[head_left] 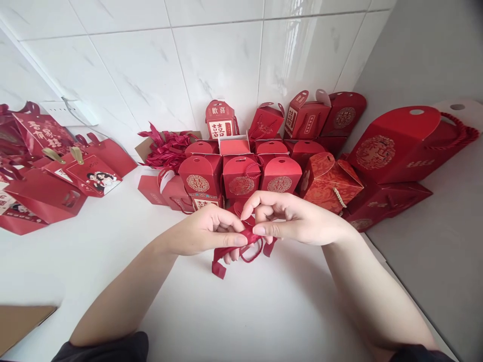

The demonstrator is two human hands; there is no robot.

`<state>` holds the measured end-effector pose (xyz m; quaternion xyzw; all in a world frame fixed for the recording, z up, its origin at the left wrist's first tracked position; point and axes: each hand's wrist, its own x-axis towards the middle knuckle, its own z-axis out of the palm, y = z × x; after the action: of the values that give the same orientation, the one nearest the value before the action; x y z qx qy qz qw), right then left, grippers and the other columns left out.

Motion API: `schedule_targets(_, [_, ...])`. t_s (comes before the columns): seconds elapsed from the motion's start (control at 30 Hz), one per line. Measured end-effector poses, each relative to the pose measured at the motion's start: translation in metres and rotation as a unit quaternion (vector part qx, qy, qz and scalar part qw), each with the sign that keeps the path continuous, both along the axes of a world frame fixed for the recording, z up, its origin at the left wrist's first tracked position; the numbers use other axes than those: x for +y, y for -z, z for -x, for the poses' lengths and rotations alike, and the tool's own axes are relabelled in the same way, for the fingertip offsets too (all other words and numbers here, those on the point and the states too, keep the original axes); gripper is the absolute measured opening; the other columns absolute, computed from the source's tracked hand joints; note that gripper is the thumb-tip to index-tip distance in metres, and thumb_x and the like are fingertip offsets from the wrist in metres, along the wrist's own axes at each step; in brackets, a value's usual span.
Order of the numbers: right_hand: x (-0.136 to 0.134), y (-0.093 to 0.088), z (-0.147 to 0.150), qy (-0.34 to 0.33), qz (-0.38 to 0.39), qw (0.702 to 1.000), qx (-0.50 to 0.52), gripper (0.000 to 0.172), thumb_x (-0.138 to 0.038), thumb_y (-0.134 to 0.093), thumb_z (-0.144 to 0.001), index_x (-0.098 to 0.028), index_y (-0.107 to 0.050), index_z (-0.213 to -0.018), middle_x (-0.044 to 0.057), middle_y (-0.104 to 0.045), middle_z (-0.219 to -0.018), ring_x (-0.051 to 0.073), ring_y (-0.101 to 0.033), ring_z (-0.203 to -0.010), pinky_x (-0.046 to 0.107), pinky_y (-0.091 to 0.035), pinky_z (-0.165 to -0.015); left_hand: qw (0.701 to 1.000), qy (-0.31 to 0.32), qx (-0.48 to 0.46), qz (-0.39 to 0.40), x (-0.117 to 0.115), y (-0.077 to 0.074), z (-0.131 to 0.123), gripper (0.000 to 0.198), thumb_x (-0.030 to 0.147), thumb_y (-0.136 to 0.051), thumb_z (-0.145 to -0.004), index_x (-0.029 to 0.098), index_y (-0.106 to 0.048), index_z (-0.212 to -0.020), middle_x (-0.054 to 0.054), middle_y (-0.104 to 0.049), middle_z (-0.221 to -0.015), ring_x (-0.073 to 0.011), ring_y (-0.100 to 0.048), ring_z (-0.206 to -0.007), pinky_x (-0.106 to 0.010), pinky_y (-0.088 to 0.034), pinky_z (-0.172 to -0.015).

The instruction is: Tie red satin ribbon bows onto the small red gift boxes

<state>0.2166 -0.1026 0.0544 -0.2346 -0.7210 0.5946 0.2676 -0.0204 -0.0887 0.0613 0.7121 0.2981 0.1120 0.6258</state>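
Note:
My left hand [206, 230] and my right hand [292, 218] meet over the white counter [234, 311], both pinched on a dark red ribbon [241, 249]. The ribbon is looped between my fingertips, with a red cord loop under it and one cut end hanging down toward the counter at the left. Just behind my hands stands a row of small red gift boxes [240, 177] with round gold emblems and cut-out handles. What lies directly under my fingers is hidden.
A cardboard box of loose red ribbons [166, 147] sits at the back left. Red gift bags [56, 171] lie at the far left. A large red box with a rope handle [405, 143] lies at the right. White tiled wall behind. A brown cardboard piece [20, 324] at bottom left.

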Motion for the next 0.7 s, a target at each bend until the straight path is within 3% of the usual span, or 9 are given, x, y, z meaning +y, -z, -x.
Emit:
schedule_targets(0.17, [-0.001,0.001,0.001,-0.018,-0.001,1.000,-0.013,0.019,-0.030,-0.061,-0.093,-0.019,-0.055,-0.108,-0.002,-0.058,-0.074,0.010,-0.059,-0.065,0.020,-0.049,-0.056,0.999,0.024,0.024,-0.027,-0.003,-0.005,0.006,0.021,0.032,-0.068,-0.087,0.013,-0.072,-0.079,-0.007,-0.074,-0.073,-0.0173,-0.072,-0.064,-0.023,-0.059,-0.056])
schedule_targets(0.37, [0.005,0.000,-0.014,-0.001,-0.063,0.997,-0.037,0.014,-0.029,-0.063,-0.093,-0.018,-0.057,-0.099,-0.003,-0.056,-0.071,0.008,-0.052,-0.063,0.021,-0.045,-0.059,0.992,0.096,0.004,-0.079,-0.003,-0.018,0.021,0.008,0.019,-0.070,-0.084,0.019,-0.076,-0.079,-0.007,-0.076,-0.074,-0.0165,-0.072,-0.061,-0.022,-0.057,-0.056])
schedule_targets(0.57, [-0.003,-0.015,-0.054,0.166,-0.116,0.978,-0.046,0.014,-0.033,-0.065,-0.091,-0.023,-0.059,-0.099,-0.002,-0.055,-0.070,0.009,-0.049,-0.058,0.023,-0.041,-0.052,0.969,0.183,-0.067,-0.154,0.005,-0.029,0.050,0.024,0.011,-0.074,-0.078,0.031,-0.078,-0.091,-0.002,-0.077,-0.073,-0.0157,-0.073,-0.059,-0.019,-0.055,-0.056])
schedule_targets(0.7, [-0.020,-0.026,-0.082,0.288,-0.198,0.931,-0.102,0.016,-0.037,-0.068,-0.089,-0.026,-0.062,-0.100,0.002,-0.059,-0.075,0.014,-0.054,-0.064,0.027,-0.044,-0.054,0.983,0.129,0.016,-0.133,0.008,-0.039,0.062,0.014,0.015,-0.075,-0.078,0.029,-0.079,-0.078,-0.001,-0.075,-0.064,-0.0156,-0.070,-0.053,-0.021,-0.055,-0.053])
